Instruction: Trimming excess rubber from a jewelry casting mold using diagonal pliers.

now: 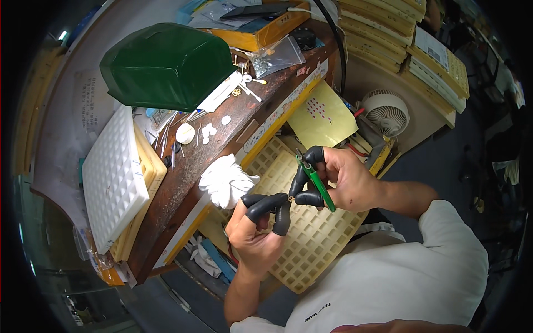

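Note:
My left hand (256, 233), with black finger cots on its fingertips, is closed in a pinch on a tiny gold-coloured piece of jewellery (291, 198). Green-handled pliers (318, 182) lie in my right hand (348, 178), their metal jaws pointing up and away from the piece. Black cots cover fingers of the right hand too, and one of its fingertips touches the gold piece from the right. Both hands meet above a cream gridded tray (311, 244). The piece is too small to make out its exact kind.
On the wooden bench to the left are a bunched white cloth (226, 181), a green lamp-like hood (166, 66), white discs (205, 133) and standing gridded trays (114, 177). A yellow sheet (323, 115) and a small fan (386, 112) are beyond my right hand.

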Demonstrator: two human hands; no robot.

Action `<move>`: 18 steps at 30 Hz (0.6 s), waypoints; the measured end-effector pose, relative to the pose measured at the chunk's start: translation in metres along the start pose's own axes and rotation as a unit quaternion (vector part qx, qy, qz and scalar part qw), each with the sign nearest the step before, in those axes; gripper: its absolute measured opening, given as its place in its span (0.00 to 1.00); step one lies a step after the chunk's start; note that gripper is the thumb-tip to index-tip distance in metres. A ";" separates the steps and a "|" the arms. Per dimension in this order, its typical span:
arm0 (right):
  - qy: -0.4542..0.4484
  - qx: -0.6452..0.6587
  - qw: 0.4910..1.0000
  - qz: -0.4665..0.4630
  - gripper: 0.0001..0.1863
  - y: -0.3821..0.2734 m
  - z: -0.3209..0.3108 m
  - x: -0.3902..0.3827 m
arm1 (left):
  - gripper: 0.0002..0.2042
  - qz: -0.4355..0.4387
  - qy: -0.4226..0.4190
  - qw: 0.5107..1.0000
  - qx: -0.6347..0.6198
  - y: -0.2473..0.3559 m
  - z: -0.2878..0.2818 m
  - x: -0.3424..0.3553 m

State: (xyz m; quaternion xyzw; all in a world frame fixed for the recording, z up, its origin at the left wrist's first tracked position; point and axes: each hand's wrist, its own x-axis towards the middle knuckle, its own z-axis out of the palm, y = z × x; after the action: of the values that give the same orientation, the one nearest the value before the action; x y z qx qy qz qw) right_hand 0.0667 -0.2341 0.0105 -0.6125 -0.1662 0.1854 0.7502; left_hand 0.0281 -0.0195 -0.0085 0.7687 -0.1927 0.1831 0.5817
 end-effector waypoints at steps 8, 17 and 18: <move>0.002 -0.005 1.000 -0.002 0.17 0.003 -0.001 0.000 | 0.10 -0.002 -0.002 1.000 0.004 0.001 0.000 0.000; 0.004 0.014 1.000 0.012 0.16 0.000 -0.001 0.000 | 0.10 -0.003 -0.001 1.000 0.011 0.003 0.000 0.001; 0.002 0.016 1.000 0.025 0.16 -0.001 0.000 0.000 | 0.10 -0.003 0.000 1.000 0.013 0.003 0.000 0.001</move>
State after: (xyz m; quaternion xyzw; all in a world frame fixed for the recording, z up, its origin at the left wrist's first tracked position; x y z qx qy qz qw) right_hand 0.0667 -0.2346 0.0111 -0.6052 -0.1459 0.2053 0.7552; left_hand 0.0273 -0.0200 -0.0057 0.7766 -0.1886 0.1837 0.5723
